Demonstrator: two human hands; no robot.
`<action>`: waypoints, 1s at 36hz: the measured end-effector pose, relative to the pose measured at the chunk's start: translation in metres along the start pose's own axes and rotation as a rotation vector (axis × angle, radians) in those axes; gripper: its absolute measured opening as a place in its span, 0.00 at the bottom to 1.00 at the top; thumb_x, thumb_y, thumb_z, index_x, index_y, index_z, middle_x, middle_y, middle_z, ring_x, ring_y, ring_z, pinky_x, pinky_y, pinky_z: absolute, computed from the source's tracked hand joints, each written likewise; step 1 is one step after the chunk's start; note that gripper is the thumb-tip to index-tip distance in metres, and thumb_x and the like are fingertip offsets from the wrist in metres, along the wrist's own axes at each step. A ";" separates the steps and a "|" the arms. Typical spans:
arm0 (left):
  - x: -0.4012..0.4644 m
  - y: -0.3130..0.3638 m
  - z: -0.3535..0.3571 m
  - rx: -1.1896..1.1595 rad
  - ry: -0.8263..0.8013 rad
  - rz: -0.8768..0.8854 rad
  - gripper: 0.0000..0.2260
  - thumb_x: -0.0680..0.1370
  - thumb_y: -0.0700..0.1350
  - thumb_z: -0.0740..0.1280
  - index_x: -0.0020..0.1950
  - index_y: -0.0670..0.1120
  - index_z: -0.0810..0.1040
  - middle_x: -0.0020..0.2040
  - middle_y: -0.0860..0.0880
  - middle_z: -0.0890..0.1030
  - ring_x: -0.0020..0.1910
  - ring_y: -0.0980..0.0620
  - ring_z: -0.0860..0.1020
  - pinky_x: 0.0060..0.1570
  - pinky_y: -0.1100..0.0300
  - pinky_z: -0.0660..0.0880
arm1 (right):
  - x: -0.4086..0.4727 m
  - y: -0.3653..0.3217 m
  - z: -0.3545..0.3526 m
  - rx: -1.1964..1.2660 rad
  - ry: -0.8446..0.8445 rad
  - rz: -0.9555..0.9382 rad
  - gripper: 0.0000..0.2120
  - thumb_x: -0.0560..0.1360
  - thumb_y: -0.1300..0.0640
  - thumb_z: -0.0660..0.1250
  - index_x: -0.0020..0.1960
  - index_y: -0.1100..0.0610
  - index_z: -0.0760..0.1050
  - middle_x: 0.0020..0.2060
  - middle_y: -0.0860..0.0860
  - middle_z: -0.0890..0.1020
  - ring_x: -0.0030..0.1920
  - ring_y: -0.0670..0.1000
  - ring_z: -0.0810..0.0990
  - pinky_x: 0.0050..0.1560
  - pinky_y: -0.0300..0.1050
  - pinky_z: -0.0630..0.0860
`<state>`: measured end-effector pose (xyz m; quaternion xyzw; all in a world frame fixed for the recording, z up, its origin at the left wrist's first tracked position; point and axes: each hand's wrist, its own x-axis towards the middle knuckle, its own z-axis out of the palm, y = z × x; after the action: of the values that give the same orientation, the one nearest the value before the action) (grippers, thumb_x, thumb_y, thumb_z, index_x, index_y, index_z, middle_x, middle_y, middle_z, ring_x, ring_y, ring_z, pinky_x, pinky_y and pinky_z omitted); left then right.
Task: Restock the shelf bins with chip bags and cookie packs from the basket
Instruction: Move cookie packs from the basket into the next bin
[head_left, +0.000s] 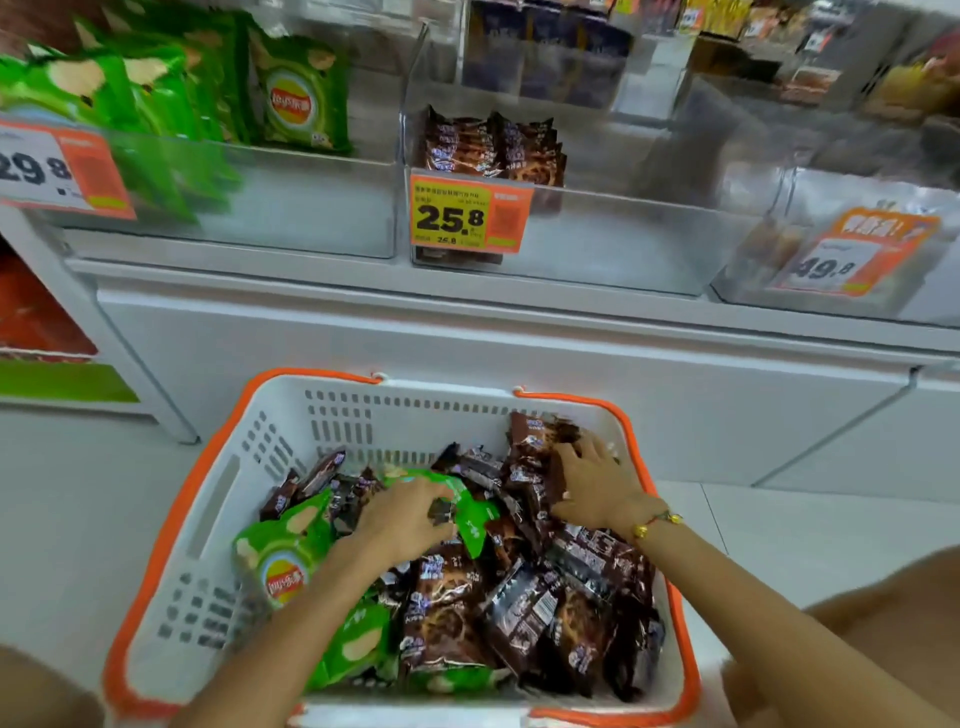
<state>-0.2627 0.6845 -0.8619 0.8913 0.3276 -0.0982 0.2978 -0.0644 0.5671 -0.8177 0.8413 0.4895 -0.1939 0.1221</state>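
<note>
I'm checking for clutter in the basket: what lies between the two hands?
In the head view, brown cookie packs and a corner of a green chip bag lie between the left hand and the right hand.

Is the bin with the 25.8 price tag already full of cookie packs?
No, the bin holds only a few cookie packs at its back left, and the rest is bare.

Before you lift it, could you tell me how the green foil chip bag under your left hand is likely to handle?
The green foil chip bag looks puffed, so probably light. It creases under the left hand, so likely floppy; the chips may crush. Its glossy film could slip against the brown cookie packs.
</note>
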 end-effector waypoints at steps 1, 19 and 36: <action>0.000 -0.006 0.008 0.034 -0.039 0.006 0.22 0.77 0.55 0.67 0.70 0.52 0.71 0.68 0.49 0.73 0.65 0.49 0.72 0.63 0.51 0.71 | 0.001 0.001 0.006 0.012 -0.002 0.037 0.34 0.74 0.49 0.67 0.74 0.58 0.56 0.74 0.60 0.56 0.75 0.62 0.53 0.72 0.60 0.58; 0.013 -0.009 0.005 -0.048 0.033 0.037 0.19 0.78 0.49 0.67 0.69 0.54 0.71 0.72 0.51 0.69 0.67 0.51 0.69 0.68 0.52 0.66 | 0.010 0.012 -0.032 0.313 0.214 0.085 0.18 0.68 0.50 0.75 0.51 0.61 0.81 0.32 0.50 0.78 0.32 0.47 0.74 0.28 0.37 0.65; -0.004 0.055 -0.076 -0.894 0.100 0.007 0.17 0.77 0.49 0.67 0.66 0.50 0.73 0.59 0.50 0.80 0.50 0.58 0.79 0.41 0.71 0.74 | -0.001 -0.029 -0.082 1.420 0.092 0.040 0.16 0.71 0.45 0.72 0.47 0.57 0.81 0.43 0.51 0.83 0.39 0.46 0.78 0.39 0.38 0.73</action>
<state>-0.2318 0.6943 -0.7737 0.6798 0.3486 0.0975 0.6379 -0.0733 0.6136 -0.7444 0.7339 0.2339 -0.4281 -0.4726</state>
